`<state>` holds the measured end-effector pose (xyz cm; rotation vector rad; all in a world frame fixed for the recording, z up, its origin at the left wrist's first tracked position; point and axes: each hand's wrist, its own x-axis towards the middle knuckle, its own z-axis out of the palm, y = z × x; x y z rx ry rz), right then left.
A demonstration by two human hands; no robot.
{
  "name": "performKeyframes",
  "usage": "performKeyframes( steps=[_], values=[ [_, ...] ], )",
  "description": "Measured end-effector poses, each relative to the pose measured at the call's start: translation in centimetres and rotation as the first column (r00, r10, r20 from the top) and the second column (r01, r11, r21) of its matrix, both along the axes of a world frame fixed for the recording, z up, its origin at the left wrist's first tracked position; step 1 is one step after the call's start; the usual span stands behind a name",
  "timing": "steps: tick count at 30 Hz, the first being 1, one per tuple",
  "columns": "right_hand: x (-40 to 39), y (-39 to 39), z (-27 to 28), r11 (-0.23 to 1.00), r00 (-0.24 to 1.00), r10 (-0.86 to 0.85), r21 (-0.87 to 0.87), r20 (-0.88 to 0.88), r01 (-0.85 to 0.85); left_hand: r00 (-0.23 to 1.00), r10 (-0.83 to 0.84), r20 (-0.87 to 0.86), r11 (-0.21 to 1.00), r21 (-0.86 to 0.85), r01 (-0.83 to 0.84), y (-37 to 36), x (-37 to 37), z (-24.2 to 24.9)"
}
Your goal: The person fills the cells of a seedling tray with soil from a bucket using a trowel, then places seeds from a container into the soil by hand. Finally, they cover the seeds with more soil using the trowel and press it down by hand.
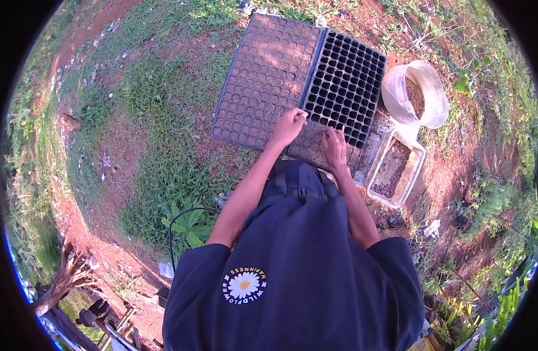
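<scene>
Two black seedling trays lie side by side on the ground. Brown soil fills the cells of the left seedling tray (263, 82). In the right seedling tray (348, 82), the far cells are dark and hollow, while the nearest rows hold soil. My left hand (288, 127) is closed in a pinch above the near part of the seam between the trays, with a small pale spot at its fingertips that I cannot identify. Over the soil-filled near rows of the right tray, my right hand (334, 146) has its fingers pressed together; what they hold, if anything, is too small to tell.
Right of the trays stands a translucent round container (435, 96) with brown material inside. Nearer to me is a pale rectangular tub (420, 167) holding some soil. Grass (163, 117) and reddish earth surround everything; a leafy plant (190, 225) grows at my left.
</scene>
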<state>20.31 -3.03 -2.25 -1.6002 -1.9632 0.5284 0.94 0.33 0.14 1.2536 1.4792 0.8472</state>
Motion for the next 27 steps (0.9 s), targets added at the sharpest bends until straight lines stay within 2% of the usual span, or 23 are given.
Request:
performKeyframes(
  steps=[1,2,3,5,6,7,8,9,11,13,16,20,21,23,25,27],
  values=[
    [0.0,-0.2,0.3,1.000,1.000,-0.005,-0.001,-0.002,0.005,0.996,-0.014,-0.092,0.997,0.079,0.022,-0.3,0.2,0.1],
    [0.1,-0.6,0.7,0.998,0.999,-0.026,0.062,0.018,0.025,0.959,-0.150,-0.241,0.982,0.076,0.173,-0.3,0.2,0.1],
    [0.3,-1.3,0.8,0.991,0.998,-0.050,0.123,0.038,0.045,0.957,-0.157,-0.242,0.981,0.071,0.179,-1.0,0.4,0.0],
    [0.3,-2.5,0.6,0.994,0.997,-0.064,0.094,0.051,0.059,0.761,-0.104,-0.640,0.854,0.335,0.398,-2.6,0.9,0.0],
    [0.1,-3.1,0.6,0.989,0.986,-0.067,0.143,0.150,0.045,0.692,-0.290,-0.661,0.848,0.157,0.506,-2.7,0.8,-0.1],
    [0.0,-3.7,0.9,0.982,0.966,-0.075,0.188,0.248,0.028,0.685,-0.301,-0.663,0.842,0.153,0.518,-3.0,0.6,-0.2],
    [0.1,-4.3,0.4,0.996,0.965,-0.042,0.091,0.259,0.019,0.618,-0.288,-0.731,0.798,0.174,0.577,-3.3,0.4,-0.3],
    [-0.1,-4.5,0.8,0.996,0.965,-0.053,0.086,0.255,0.032,0.548,-0.267,-0.793,0.751,0.186,0.634,-3.7,0.4,-0.4],
    [-0.6,-4.9,1.5,0.988,0.958,-0.101,0.143,0.268,0.064,0.520,-0.307,-0.797,0.744,0.141,0.654,-4.2,0.5,-0.7],
    [-0.8,-5.1,1.2,0.985,0.963,-0.132,0.138,0.237,0.101,0.586,-0.257,-0.768,0.773,0.201,0.602,-4.7,0.7,-0.8],
    [-0.6,-4.4,0.8,0.974,0.969,-0.206,0.126,0.139,0.189,0.555,-0.262,-0.789,0.764,0.183,0.619,-4.7,1.2,-0.7],
    [-0.8,-3.1,0.4,0.959,0.956,-0.258,0.153,0.139,0.237,0.530,-0.249,-0.811,0.766,0.170,0.620,-4.9,2.0,-0.7],
    [-0.7,-2.8,0.0,0.958,0.955,-0.264,0.154,0.138,0.242,0.518,-0.250,-0.818,0.764,0.162,0.624,-4.9,2.1,-0.8],
    [-0.4,-2.1,-0.8,0.981,0.985,-0.168,0.107,0.050,0.162,0.508,-0.248,-0.825,0.761,0.158,0.629,-4.9,2.4,-0.9],
    [-0.8,-1.7,-0.5,0.973,0.977,-0.191,0.150,0.091,0.176,0.521,-0.285,-0.804,0.772,0.129,0.622,-4.9,2.5,-0.9],
    [-0.9,-1.3,-0.3,0.975,0.975,-0.206,0.103,0.080,0.197,0.514,-0.274,-0.813,0.775,0.130,0.618,-4.9,2.7,-1.0]
  ],
)
